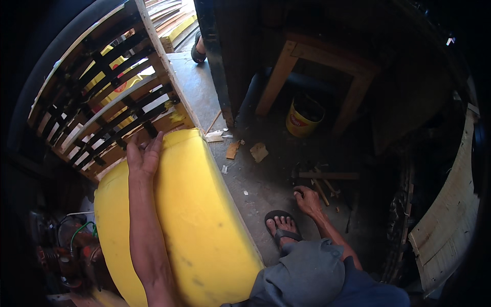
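Note:
A large yellow foam-padded seat or back (204, 225) fills the lower left, joined to or resting against a wooden frame with woven black straps (110, 84). My left forearm lies across the yellow foam. At its far edge my left hand (144, 156) is open, palm up, fingers stretched toward the straps. On the right, low over the floor, my right hand (308, 199) has its fingers curled in; whether anything is inside them is hidden. Just beyond it lies a hammer (330, 175) with a wooden handle, apart from the hand. Thin wooden sticks (321, 192) lie beside that hand.
A yellow bucket (305, 116) stands under a wooden stool-like frame (291, 51). Scraps (259, 152) litter the floor. My sandalled foot (282, 225) is near the foam. Another person's foot (199, 48) shows in the doorway. A curved pale panel (447, 215) leans at the right.

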The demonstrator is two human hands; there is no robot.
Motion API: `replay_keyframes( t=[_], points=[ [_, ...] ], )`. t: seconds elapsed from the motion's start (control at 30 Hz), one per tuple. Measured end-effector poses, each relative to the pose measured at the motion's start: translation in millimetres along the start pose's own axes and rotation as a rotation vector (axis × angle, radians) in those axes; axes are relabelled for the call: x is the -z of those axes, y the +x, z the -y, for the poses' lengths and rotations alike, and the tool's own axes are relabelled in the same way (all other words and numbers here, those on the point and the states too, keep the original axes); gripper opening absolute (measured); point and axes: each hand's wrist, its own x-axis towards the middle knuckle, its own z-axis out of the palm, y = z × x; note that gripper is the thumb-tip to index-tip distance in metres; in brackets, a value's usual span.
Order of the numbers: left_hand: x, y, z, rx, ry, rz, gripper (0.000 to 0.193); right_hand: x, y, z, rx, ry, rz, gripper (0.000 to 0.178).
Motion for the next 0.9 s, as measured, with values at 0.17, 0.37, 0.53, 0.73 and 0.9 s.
replay_keyframes(
  t=[0.17, 0.37, 0.53, 0.73, 0.9],
  points=[
    [16, 20, 7, 0.004, 0.03, 0.076, 0.09, 34, -2, -40, -0.065, -0.196, -0.163, 0.034],
    [34, 15, 9, 0.015, -0.068, 0.135, 0.087, 49, 21, -103, -0.226, -0.465, 0.018, 0.085],
    [34, 9, 13, 0.004, -0.131, 0.096, 0.087, 28, 22, -143, -0.038, -0.758, -0.019, 0.067],
    [31, 12, 23, -0.052, -0.213, 0.005, 0.077, 19, 23, -152, -0.158, -0.841, 0.101, 0.045],
    [33, 13, 25, -0.124, -0.196, -0.023, 0.058, 53, -8, -64, -0.463, -0.734, 0.138, 0.055]
  ],
)
